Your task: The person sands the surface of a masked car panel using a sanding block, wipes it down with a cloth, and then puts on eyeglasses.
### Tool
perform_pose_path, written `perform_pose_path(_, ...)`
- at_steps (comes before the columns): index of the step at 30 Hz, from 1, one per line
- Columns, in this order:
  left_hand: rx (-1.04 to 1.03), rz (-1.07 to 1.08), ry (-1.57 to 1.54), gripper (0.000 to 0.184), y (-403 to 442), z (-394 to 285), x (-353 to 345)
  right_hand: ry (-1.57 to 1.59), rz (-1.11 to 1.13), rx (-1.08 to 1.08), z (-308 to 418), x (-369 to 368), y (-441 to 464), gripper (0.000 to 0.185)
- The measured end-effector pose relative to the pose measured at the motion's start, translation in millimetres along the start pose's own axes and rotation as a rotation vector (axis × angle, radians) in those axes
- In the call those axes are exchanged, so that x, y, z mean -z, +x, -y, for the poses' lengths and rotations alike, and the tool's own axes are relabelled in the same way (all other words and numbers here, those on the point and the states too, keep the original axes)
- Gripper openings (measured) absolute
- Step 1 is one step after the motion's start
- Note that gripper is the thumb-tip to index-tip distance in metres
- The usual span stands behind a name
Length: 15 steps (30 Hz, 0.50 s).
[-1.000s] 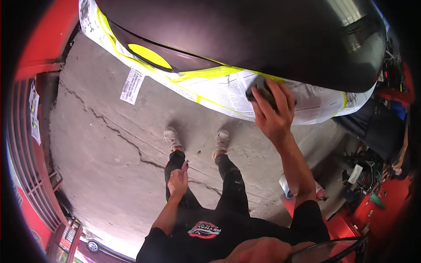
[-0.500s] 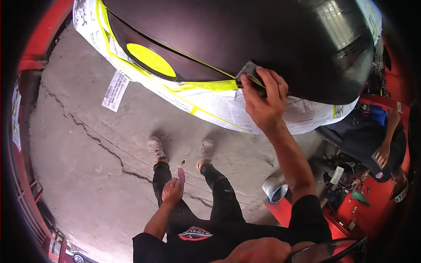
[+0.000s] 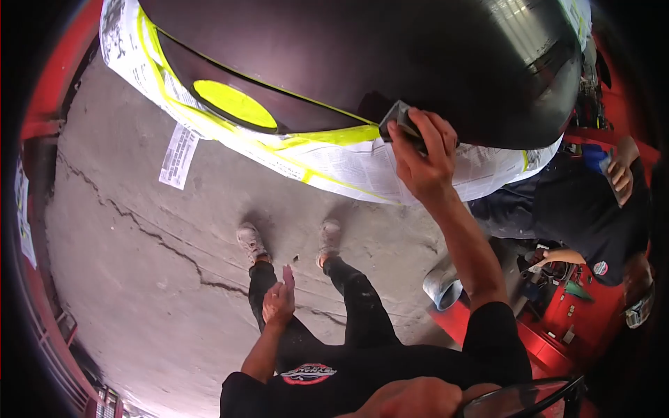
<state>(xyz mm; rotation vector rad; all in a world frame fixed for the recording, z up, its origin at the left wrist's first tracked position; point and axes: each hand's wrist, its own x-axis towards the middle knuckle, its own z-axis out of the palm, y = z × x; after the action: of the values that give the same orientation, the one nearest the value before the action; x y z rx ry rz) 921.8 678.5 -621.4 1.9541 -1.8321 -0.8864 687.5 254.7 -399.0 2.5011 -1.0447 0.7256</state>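
My right hand (image 3: 431, 164) is closed round a grey sanding block (image 3: 395, 117), pressed to the lower edge of a dark car panel (image 3: 334, 63). Part of the block is hidden by my fingers. Beside it ends a strip of yellow masking tape (image 3: 327, 136), with newspaper (image 3: 348, 161) covering the area below the panel. A yellow taped oval (image 3: 235, 104) lies to the left. Down by my leg, my left hand (image 3: 278, 305) grips a thin, flat pinkish piece (image 3: 288, 276) that sticks up past the fingers; its kind I cannot make out.
A co-worker in dark clothes (image 3: 582, 209) is at the right, one hand (image 3: 619, 174) holding a flat piece. Beside them stand a red surface (image 3: 592, 313) with small items and a whitish bucket (image 3: 443, 288). A long crack (image 3: 164, 240) runs across the concrete floor.
The view has shifted slightly. My right hand stays at the panel's edge with the block tilted a little differently. The co-worker's hand with the flat piece has risen toward the panel side.
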Motion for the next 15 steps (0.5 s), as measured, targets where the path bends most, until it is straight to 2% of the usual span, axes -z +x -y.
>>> perform_pose_path(4,0.008,-0.020,-0.009,0.022,1,0,-4,0.123,-0.067,-0.038,15,-35,13,0.027)
perform_pose_path(5,0.015,-0.014,-0.008,0.022,2,-3,-8,0.095,-0.082,0.074,13,-29,21,0.027)
perform_pose_path(7,0.010,0.029,-0.041,0.023,2,-1,-4,0.061,-0.051,0.025,2,-15,-11,0.030)
perform_pose_path(10,-0.015,0.033,0.002,0.028,-1,3,-2,0.033,-0.034,-0.043,6,-13,-9,0.033)
perform_pose_path(12,-0.007,0.046,0.014,0.028,2,2,-5,0.092,-0.078,0.020,16,-28,20,0.017)
perform_pose_path(14,0.003,0.063,0.027,0.027,0,-1,-6,0.121,-0.100,0.022,13,-28,17,0.015)
perform_pose_path(15,0.037,0.149,0.015,0.027,-2,-3,-4,0.084,-0.095,0.009,6,-20,6,0.016)
